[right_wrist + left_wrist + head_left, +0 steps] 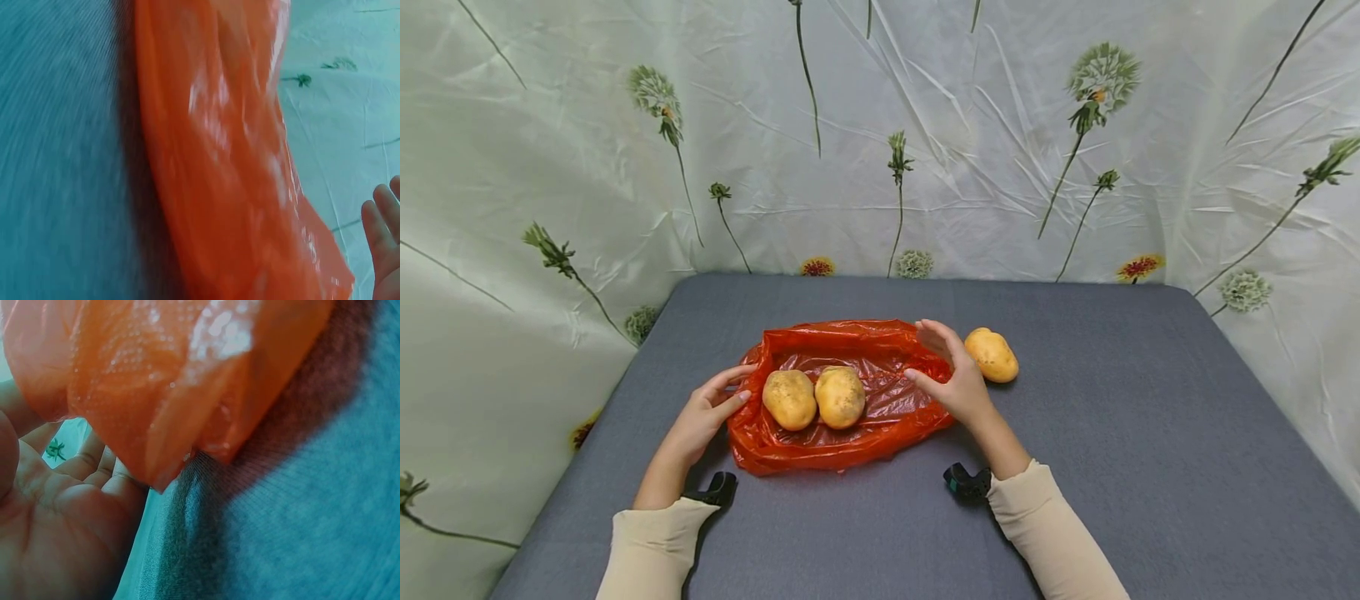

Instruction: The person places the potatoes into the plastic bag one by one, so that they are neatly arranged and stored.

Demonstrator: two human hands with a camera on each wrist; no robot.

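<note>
A crinkled red plastic bag [895, 446] lies spread with its mouth facing up, and two potatoes [789, 400] sit side by side in its left half. At the bag's left end, my left hand [696, 421] touches the rim, with thumb and fingers apart. The left wrist view has that hand's palm [69, 519] turned up, its fingertips partly hidden behind the plastic. Over the bag's right end is my right hand [958, 379], thumb and fingers spread with nothing between them. Its fingers [381, 225] show at the edge of the right wrist view, apart from the plastic.
Another potato [992, 356] lies outside the bag, just beyond my right hand. Everything rests on a grey cloth-covered table [1150, 433]. A pale curtain [985, 167] with printed flowers hangs behind and along the sides.
</note>
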